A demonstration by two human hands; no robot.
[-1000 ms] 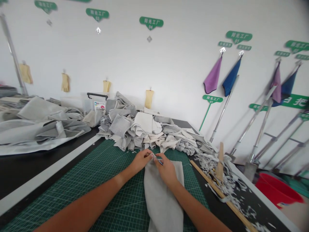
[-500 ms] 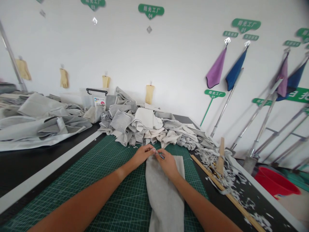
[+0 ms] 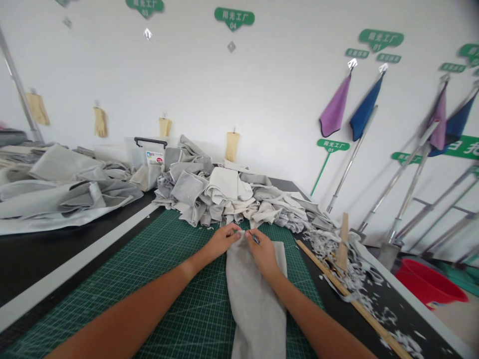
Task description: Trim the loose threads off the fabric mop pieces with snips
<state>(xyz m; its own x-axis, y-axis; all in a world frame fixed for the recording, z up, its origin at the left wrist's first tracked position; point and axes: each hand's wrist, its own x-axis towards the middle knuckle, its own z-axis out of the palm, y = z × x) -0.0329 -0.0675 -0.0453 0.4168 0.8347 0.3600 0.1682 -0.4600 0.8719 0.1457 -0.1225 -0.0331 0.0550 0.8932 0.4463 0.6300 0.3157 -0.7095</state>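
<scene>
A long strip of grey cloth (image 3: 256, 304) lies on the green cutting mat (image 3: 179, 299), running from its top edge down toward me. My left hand (image 3: 224, 240) pinches the cloth's upper left corner between thumb and fingertips. Close beside it, my right hand (image 3: 262, 249) is closed at the same top edge. A small dark metal tool (image 3: 256, 240) sticks out between its fingers; most of it is hidden, so its kind is unclear.
Beyond my hands is a heap of grey cloth pieces (image 3: 224, 184), with larger sheets (image 3: 67, 164) at left. On the right are wooden strips (image 3: 352, 299), scissors (image 3: 333, 264) and scattered cloth scraps (image 3: 355, 279). A red tub (image 3: 430, 281) stands past the table edge.
The small tool in my right hand has turned and shows less. My fingertips have shifted slightly apart at the cloth's top edge; the cloth lies almost the same.
</scene>
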